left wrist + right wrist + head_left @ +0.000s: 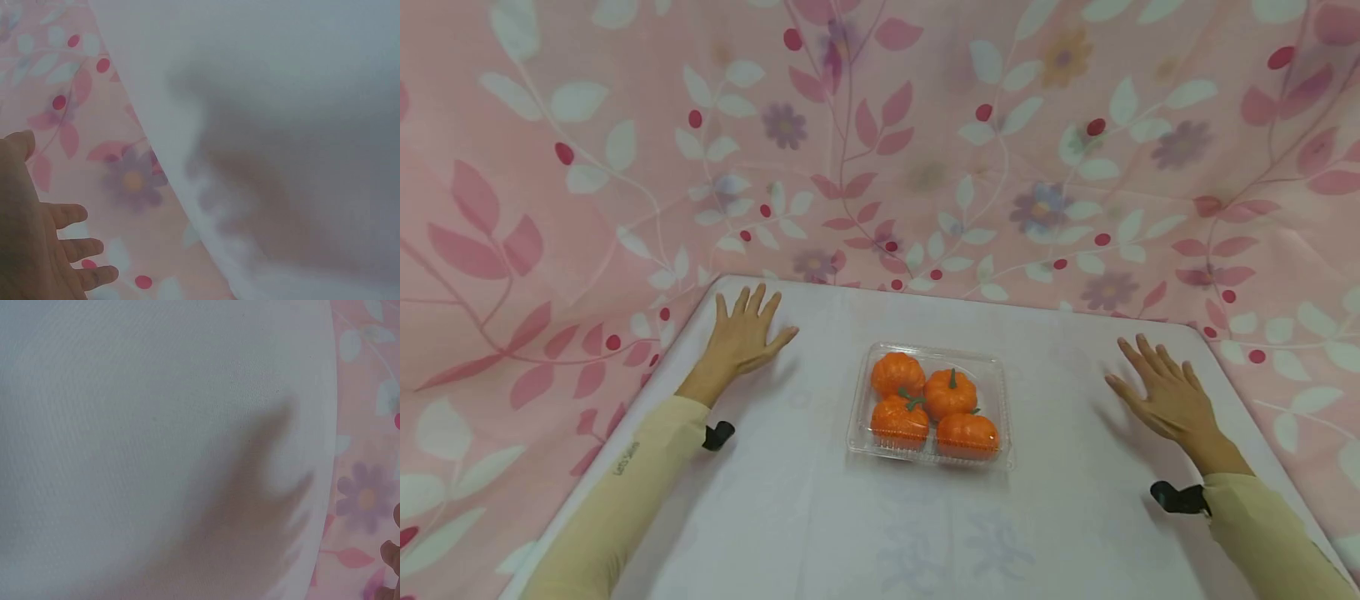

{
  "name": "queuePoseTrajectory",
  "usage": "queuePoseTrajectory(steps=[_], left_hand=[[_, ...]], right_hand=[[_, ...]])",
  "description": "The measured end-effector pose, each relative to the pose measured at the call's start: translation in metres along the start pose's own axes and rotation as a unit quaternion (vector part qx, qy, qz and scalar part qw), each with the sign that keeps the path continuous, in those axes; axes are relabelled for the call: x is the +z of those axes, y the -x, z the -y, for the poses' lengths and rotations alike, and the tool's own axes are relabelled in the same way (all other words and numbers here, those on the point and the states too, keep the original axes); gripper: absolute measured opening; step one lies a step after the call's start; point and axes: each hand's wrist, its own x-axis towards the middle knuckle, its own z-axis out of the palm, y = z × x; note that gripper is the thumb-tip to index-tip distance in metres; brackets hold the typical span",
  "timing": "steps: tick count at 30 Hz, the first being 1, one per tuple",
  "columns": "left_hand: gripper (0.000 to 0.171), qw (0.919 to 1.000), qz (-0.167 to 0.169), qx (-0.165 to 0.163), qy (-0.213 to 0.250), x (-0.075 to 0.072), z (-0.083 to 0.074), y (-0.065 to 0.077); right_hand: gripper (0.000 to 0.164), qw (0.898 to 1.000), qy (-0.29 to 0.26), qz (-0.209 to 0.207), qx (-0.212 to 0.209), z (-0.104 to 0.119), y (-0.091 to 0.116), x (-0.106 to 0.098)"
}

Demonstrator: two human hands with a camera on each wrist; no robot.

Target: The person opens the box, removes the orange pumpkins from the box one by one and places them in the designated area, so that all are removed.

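A clear plastic box [988, 377] sits near the middle of the white table, with several small orange pumpkins [951, 395] with green stems inside. Whether its lid is closed I cannot tell. To the left, my left hand [737, 337] hovers above the table with its fingers spread, holding nothing. My right hand [1168, 400] is likewise spread and bare, over the table's right side. Both are well apart from the box. In the left wrist view the left hand [50, 244] shows at the lower left; only fingertips [390, 556] of the right hand show in the right wrist view.
The white table [820, 525] has a raised-looking far edge against a pink curtain [917, 167] with leaves and flowers, which also lines both sides. Dark wrist-worn pieces [1180, 498] stick out from both sleeves. The hands cast soft shadows on the tabletop.
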Motion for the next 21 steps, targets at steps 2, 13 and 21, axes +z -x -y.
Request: queuePoseTrajectory(steps=[2, 13, 21], left_hand=[[0.080, 1.0000, 0.001, 0.002, -0.001, 0.001, 0.000, -0.001], [0.081, 1.0000, 0.009, 0.001, 0.000, 0.001, 0.002, -0.003], [0.046, 0.9942, -0.103, 0.028, 0.011, -0.005, -0.006, 0.005]], right_hand=[[0.075, 1.000, -0.001, 0.000, 0.002, 0.000, 0.001, 0.000], [0.075, 1.000, 0.001, 0.001, -0.001, 0.004, 0.003, 0.002], [0.076, 1.000, 0.003, -0.019, -0.016, 0.012, 0.002, 0.000]])
